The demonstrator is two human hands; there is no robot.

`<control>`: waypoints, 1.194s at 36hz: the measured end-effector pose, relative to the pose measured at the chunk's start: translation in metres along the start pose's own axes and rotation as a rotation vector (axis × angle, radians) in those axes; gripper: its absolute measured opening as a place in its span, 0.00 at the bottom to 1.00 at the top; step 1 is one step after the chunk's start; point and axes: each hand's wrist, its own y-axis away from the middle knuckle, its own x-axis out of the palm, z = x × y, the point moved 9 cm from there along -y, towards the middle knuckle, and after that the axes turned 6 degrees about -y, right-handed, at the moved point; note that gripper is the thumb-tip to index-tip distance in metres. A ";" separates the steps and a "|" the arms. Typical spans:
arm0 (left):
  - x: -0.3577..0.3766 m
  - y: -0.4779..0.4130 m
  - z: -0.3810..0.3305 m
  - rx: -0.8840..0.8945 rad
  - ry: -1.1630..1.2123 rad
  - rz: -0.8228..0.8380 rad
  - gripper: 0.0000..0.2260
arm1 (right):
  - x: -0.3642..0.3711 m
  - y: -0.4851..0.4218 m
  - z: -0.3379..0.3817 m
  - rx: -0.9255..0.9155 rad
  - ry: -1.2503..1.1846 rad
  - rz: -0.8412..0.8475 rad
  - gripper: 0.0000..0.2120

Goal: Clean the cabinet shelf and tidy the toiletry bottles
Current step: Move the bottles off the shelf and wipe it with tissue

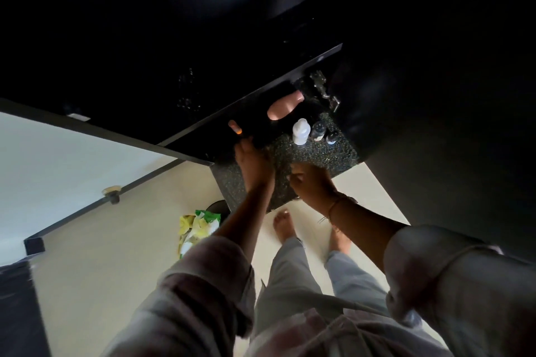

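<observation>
While the white bottle (pixel 300 132), two dark bottles (pixel 318 130) and a tipped pink bottle (pixel 282 106) sit loose at the back of the speckled shelf (pixel 324 155), tidying seems barely begun, the left hand (pixel 253 164) reaching into shadow, the right hand (pixel 311 184) curled near the front, both grips unreadable.

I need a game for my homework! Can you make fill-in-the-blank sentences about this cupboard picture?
1. The lying bottle at the back is coloured ___.
2. Beside the white bottle stand ___ dark bottles.
3. The green and yellow packet lies on the ___.
Missing words: pink; two; floor.
</observation>
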 end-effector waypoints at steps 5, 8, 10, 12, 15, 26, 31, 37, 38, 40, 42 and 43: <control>-0.030 -0.049 0.012 -0.012 -0.124 -0.066 0.23 | 0.028 -0.009 0.033 -0.153 0.065 0.017 0.20; -0.027 -0.072 0.017 0.029 -0.184 -0.005 0.18 | 0.028 -0.014 0.040 -0.177 0.094 -0.010 0.20; -0.019 -0.083 0.022 0.048 -0.221 0.049 0.16 | 0.024 -0.017 0.040 -0.180 0.124 -0.026 0.20; -0.017 -0.087 0.024 0.044 -0.162 0.076 0.16 | 0.020 -0.020 0.038 -0.180 0.150 -0.040 0.20; -0.020 -0.082 0.019 0.045 -0.124 0.083 0.12 | 0.013 -0.024 0.034 -0.182 0.165 -0.074 0.18; 0.012 0.000 0.004 0.210 -0.018 0.253 0.08 | -0.010 -0.022 0.013 -0.121 0.097 -0.125 0.25; 0.042 0.039 -0.021 0.287 0.022 0.368 0.08 | -0.035 -0.007 0.000 -0.182 0.128 -0.193 0.23; 0.075 0.056 -0.049 0.340 0.040 0.450 0.11 | -0.060 -0.001 -0.028 -0.109 0.205 -0.233 0.16; 0.078 0.058 -0.054 0.362 0.046 0.463 0.12 | -0.066 0.000 -0.032 -0.091 0.208 -0.266 0.15; 0.082 0.060 -0.062 0.394 0.057 0.472 0.15 | -0.080 0.003 -0.036 -0.059 0.182 -0.359 0.11; 0.079 0.057 -0.061 0.389 0.049 0.430 0.15 | -0.094 0.005 -0.038 -0.045 0.191 -0.458 0.08; 0.075 0.054 -0.058 0.380 0.033 0.390 0.13 | -0.099 0.005 -0.037 -0.036 0.202 -0.500 0.07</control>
